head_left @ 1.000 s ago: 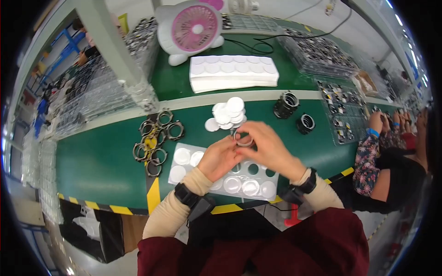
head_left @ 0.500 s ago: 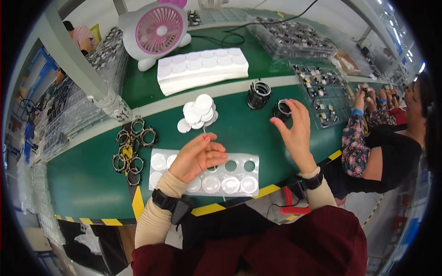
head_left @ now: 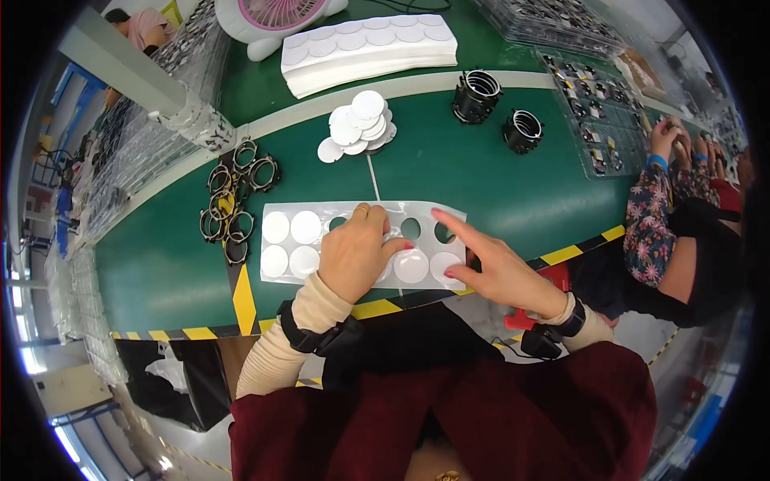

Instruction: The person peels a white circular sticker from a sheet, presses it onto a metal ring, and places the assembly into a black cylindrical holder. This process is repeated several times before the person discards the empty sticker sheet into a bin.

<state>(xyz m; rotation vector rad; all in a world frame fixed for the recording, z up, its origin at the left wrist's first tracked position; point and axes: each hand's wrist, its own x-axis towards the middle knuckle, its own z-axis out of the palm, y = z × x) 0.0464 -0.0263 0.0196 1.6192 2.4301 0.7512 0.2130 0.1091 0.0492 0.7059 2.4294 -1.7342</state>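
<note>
— Sheet (head_left: 290,244) in the head view: where do we have it relative to our hands?

— Flat on the green table (head_left: 160,264), partly under our left hand (head_left: 353,252), which covers its middle. White discs (head_left: 276,261) sit in two rows. Cut-outs (head_left: 411,228) in the far row: one just left of our left fingers, one just right of them, one by our right index.

— Hand state?

— Left: fingers curled down, thumb out to its right. Can't tell if we pinch the film or only press; fingertips hidden. Right hand (head_left: 509,276): index and thumb spread wide over the sheet's right end, nothing visibly held. Can't tell if it touches.

— Around them?

— Disc pile (head_left: 361,124) beyond our left hand, metal rings (head_left: 250,173) out to its left. Black cylinders (head_left: 473,100) beyond our right hand.

— Handling?

— Looks light, limp, glossy. We'd expect it slippery, sagging if lifted by one corner, creasing if squeezed. Narrow strips beside the cut-outs look weakest. Best hold: plain border at the end nearest our right hand, thumb against index, left palm flat as anchor. Discs look thin; we'd take them by the rim.
</note>
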